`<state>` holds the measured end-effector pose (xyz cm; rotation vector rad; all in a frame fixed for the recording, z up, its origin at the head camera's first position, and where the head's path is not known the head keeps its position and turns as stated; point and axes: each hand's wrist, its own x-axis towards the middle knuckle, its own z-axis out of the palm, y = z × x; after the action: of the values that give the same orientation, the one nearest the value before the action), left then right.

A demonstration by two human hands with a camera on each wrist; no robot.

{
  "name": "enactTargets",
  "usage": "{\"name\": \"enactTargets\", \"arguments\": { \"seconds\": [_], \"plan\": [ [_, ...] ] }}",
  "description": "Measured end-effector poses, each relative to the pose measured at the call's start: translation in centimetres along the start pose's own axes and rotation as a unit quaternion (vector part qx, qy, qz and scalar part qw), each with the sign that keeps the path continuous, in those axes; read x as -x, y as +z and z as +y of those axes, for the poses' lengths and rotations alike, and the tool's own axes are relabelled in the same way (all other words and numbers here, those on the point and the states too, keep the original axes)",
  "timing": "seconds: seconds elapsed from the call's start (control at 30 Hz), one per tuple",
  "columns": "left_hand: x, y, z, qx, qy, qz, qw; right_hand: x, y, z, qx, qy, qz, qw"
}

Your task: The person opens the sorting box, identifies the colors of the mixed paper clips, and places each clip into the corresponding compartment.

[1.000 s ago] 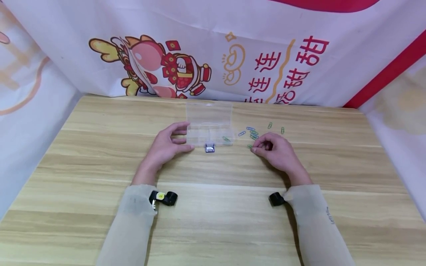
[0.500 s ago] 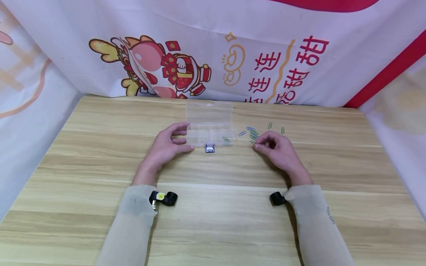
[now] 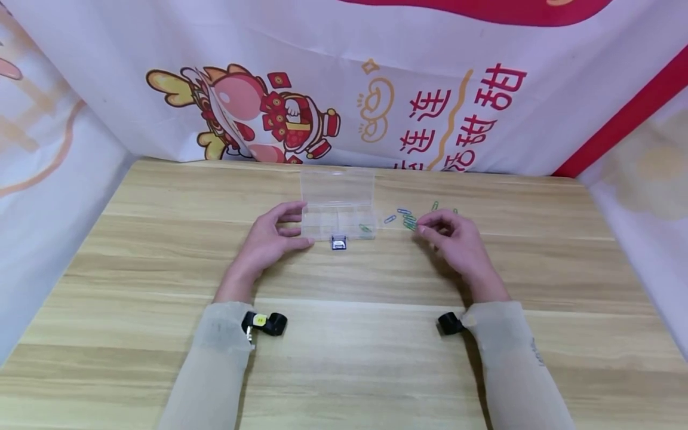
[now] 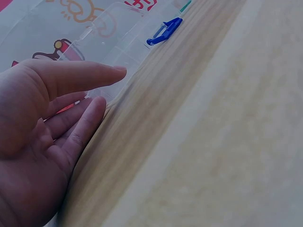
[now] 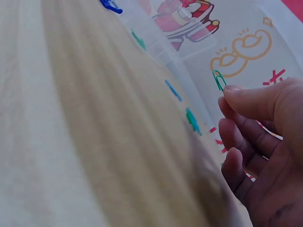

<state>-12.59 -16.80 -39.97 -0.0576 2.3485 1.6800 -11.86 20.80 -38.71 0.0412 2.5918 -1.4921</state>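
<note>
Right wrist view: the right hand pinches a small green wire paperclip between thumb and forefinger, lifted off the table. It looks light, springy and slippery, best nipped across its loops. Left hand, fingers spread, steadies the clear plastic compartment box just beside it.

From the head camera the green clip in the right hand's fingers is too small to see

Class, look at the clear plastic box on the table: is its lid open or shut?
Open. The clear plastic box has its lid folded back toward the wall, the compartments are exposed, and a green paper clip lies inside one.
</note>
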Motion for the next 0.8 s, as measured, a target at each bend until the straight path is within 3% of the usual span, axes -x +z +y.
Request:
{"name": "enactTargets", "arguments": {
  "seconds": [0.37,0.8],
  "plan": [
    [-0.1,-0.1,-0.1,0.003,-0.003,-0.001,1.0000,-0.1,-0.2,-1.0,-0.028,0.024,0.006,0.999],
    [-0.1,0.0,-0.2,0.000,0.000,0.005,1.0000,-0.9,2.5,-2.1,-0.025,-0.023,0.001,0.999]
  ]
}}
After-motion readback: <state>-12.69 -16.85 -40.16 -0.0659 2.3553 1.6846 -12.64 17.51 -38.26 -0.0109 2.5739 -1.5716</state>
